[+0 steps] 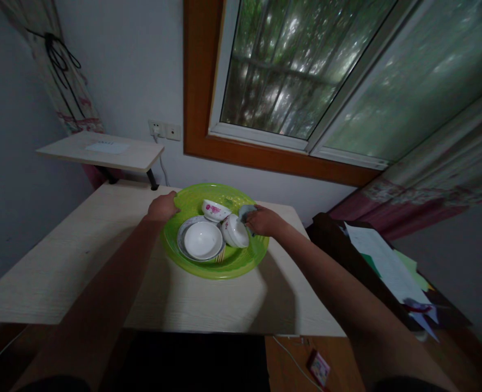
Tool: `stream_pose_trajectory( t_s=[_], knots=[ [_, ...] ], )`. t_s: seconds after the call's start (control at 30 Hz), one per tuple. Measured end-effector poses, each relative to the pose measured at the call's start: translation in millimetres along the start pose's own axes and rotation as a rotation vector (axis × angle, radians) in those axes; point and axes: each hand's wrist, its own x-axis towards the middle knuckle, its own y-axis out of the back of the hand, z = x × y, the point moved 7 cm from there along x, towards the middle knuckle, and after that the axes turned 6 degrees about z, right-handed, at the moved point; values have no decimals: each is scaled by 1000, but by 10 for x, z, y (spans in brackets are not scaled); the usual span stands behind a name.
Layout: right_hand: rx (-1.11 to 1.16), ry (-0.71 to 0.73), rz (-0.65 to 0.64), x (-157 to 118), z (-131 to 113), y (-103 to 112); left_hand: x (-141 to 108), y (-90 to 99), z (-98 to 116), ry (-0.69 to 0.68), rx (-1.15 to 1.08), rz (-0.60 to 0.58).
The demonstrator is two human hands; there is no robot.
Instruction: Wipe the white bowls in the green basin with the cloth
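Note:
A large green basin point(236, 267) is on the pale table. Inside it, a white bowl point(203, 240) rests on a grey-rimmed plate point(182, 239). Behind them a flower-patterned bowl point(215, 210) leans over, and another white bowl point(236, 231) lies tipped at the right. Something striped, perhaps chopsticks, shows at the plate's lower right. My left hand point(163, 207) is closed on the basin's left rim. My right hand point(262, 220) pinches a grey-blue cloth point(245, 211) over the basin's right side, beside the tipped bowl.
The pale table point(220, 305) has a raised shelf point(134, 155) with a paper at its back left. A window and wall outlets are behind. Papers point(383, 261) cover a dark surface at the right. A small pink box point(319, 369) and a cable lie on the floor.

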Motion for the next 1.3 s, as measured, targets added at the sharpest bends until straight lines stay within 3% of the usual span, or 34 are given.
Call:
stream_pose_trajectory(
  t_s=[0.13, 0.23, 0.6, 0.73, 0.97, 1.17, 1.3],
  knots=[
    [-80, 9, 23, 232, 1, 7, -20, 6, 6, 22, 2, -2],
    [-81, -13, 40, 220, -25, -16, -30, -9, 10, 28, -17, -6],
    [32, -148, -4, -550, -271, 94, -4, -65, -13, 50, -60, -2],
    [93, -149, 25, -645, -257, 100, -1, -53, -10, 44, -85, -3],
    [0, -87, 0, -282, -73, -51, 2, -44, -12, 29, -82, -18],
    [-19, -84, 65, 166, 8, -105, 0, -40, -3, 31, -79, -23],
    [7, -124, 116, 269, 45, -115, -22, -24, 0, 36, -97, -18]
  ],
)
